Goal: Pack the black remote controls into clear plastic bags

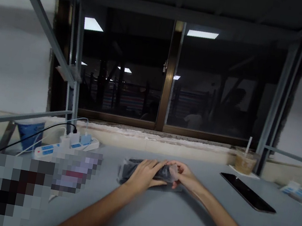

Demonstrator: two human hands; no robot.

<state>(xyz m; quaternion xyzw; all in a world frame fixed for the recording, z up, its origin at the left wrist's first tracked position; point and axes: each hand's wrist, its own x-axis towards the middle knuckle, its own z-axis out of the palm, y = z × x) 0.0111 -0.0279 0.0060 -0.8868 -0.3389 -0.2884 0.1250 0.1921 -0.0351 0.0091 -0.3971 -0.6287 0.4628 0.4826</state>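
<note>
A dark, flat bundle in a clear plastic bag (128, 169) lies on the grey table in front of me. My left hand (144, 174) rests across its top, fingers stretched over the far side and thumb along the near side, holding it against the table. At the bag's right end, my right hand (182, 175) has its fingers closed on the loose, crinkled plastic (168, 173). What is inside the bag is dark and cannot be made out.
A black phone (248, 192) lies to the right, with an iced drink cup (245, 161) and straw behind it. On the left are a white power strip (44, 152) with plugs and cables, and a blue container (29, 133). Metal frame posts (75, 53) flank a dark window.
</note>
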